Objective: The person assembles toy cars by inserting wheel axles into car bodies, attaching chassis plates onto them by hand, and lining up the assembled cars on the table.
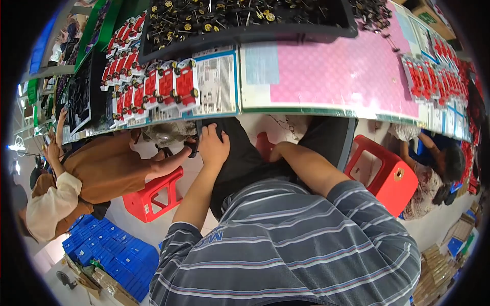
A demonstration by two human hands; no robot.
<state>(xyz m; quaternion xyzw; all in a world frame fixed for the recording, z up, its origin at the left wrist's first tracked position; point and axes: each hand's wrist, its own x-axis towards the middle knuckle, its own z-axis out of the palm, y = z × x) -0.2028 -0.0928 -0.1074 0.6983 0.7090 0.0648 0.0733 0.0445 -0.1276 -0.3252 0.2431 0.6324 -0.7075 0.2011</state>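
Observation:
My left hand lies on the black trousers over my left thigh, just under the table's front edge. Its fingers are stretched out and loosely apart, with nothing held. My right hand hangs low between my legs, beside a red object that I cannot make out fully. The fingers of that hand are hidden. On the table above, rows of red and white toy cars stand at the left. Behind them sits a black tray filled with small wheels on axles, some yellow.
More red toy car parts are lined up at the table's right, below a loose wheel pile. Red stools stand on the floor. A person in brown is at left, another person at right. Blue boxes lie stacked lower left.

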